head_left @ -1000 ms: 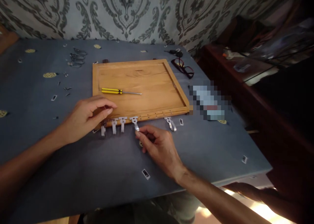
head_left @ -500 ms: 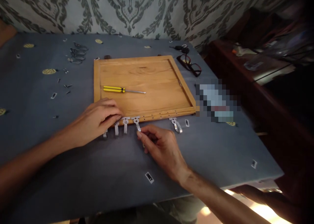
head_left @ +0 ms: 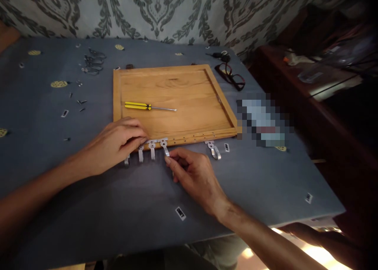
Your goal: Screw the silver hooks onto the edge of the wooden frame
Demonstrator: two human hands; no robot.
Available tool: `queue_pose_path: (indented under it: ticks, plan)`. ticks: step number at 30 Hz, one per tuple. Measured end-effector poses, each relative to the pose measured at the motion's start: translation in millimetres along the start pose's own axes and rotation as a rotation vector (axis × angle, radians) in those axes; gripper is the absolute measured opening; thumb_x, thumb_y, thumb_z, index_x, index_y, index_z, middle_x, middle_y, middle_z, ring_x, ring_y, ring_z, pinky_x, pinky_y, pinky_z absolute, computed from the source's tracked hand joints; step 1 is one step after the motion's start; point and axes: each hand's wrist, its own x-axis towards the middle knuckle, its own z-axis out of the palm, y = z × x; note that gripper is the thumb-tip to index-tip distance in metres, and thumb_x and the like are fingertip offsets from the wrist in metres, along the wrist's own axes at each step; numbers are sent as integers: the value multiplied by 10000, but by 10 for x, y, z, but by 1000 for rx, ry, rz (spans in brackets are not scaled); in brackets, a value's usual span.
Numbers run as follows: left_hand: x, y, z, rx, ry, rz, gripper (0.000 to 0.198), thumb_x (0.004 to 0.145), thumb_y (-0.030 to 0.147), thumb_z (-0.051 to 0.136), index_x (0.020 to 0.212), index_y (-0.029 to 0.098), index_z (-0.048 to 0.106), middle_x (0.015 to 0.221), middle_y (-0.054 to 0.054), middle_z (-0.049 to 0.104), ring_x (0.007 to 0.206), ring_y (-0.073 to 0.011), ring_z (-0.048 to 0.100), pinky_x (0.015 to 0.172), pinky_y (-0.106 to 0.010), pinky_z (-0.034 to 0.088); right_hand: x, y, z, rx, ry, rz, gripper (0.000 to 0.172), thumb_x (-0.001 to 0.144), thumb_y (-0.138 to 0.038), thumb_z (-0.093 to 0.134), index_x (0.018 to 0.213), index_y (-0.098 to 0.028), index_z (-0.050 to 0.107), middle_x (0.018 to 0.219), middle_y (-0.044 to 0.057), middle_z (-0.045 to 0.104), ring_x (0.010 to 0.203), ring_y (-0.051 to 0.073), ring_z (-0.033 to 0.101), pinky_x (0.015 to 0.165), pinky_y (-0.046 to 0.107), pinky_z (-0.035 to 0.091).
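Observation:
A shallow wooden panel with a raised frame (head_left: 117,92) lies on the table, small dark holes along its near edge. My right hand (head_left: 196,179) pinches the lower end of a silver metal hook (head_left: 164,144), whose flat plate rests against that edge. My left hand (head_left: 124,142) lies over the panel's near left corner, thumb and forefinger pressed together; what they hold, if anything, is hidden. Other silver hooks (head_left: 152,151) hang in a row along the edge between my hands. A yellow-handled screwdriver (head_left: 137,105) rests on the panel. To the right, one loose hook (head_left: 213,150) lies on the tablecloth.
Several more hooks (head_left: 93,61) are piled at the back left, with small screws (head_left: 81,102) scattered nearer. Right of the panel are glasses (head_left: 230,77), keys (head_left: 223,56) and a blurred-out object (head_left: 262,120). The grey patterned tablecloth (head_left: 124,222) reaches the table's near edge.
The view has shifted very slightly. My right hand and the hook it pinches have moved up a little toward the panel's edge; my left hand stays put.

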Motion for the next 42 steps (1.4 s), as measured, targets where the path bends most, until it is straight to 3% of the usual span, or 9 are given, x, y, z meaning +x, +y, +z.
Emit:
queue_pose_path:
  ticks: [9,21,26,32,38,40,42]
  plan:
    - [93,79,-12,29,7,3,260,963,297,482,924,204,722,1000,-28,712,899,-152,639,777,-269,446,29,7,-3,52,-16,5,184,896,-273,570,742,-199,638,540,-40,555,508,107,517,504,237,371]
    - [376,243,11,82,-123,-99,107,848,241,664,836,236,771,823,3,736,756,-149,629,692,-268,397,84,-15,-44,234,-118,142,153,874,-229,586,726,-191,599,622,-34,609,448,78,519,463,219,402]
    - [387,242,9,76,-120,-71,91,834,220,673,840,227,763,813,4,743,748,-149,629,682,-260,384,59,33,-48,279,-109,98,161,884,-282,599,753,-187,607,623,-32,593,478,87,527,479,229,406]
    - [357,296,-104,-41,-98,22,161,853,187,616,946,199,747,888,-2,744,775,-114,647,717,-220,425,1,11,-136,610,-123,138,307,838,-475,715,794,-186,623,693,-30,588,516,69,496,489,212,389]
    - [370,360,-168,-345,-29,-11,163,830,326,643,863,205,747,858,-4,722,753,-106,642,675,-190,467,-3,-74,-240,1193,-301,305,273,750,-366,834,804,-183,640,650,-69,523,433,2,333,370,146,147]
    - [377,363,-162,-441,-60,-58,180,821,352,643,833,193,725,800,-4,705,685,-98,623,614,-180,468,-9,-78,-241,1252,-321,317,277,728,-351,848,805,-185,640,644,-75,514,425,-1,310,362,144,140]
    - [381,358,-160,-517,-112,-120,192,823,366,635,815,185,698,712,7,680,597,-81,590,552,-165,455,-31,-68,-219,1179,-259,305,267,762,-379,819,858,-190,657,667,-62,554,429,7,350,363,148,173]
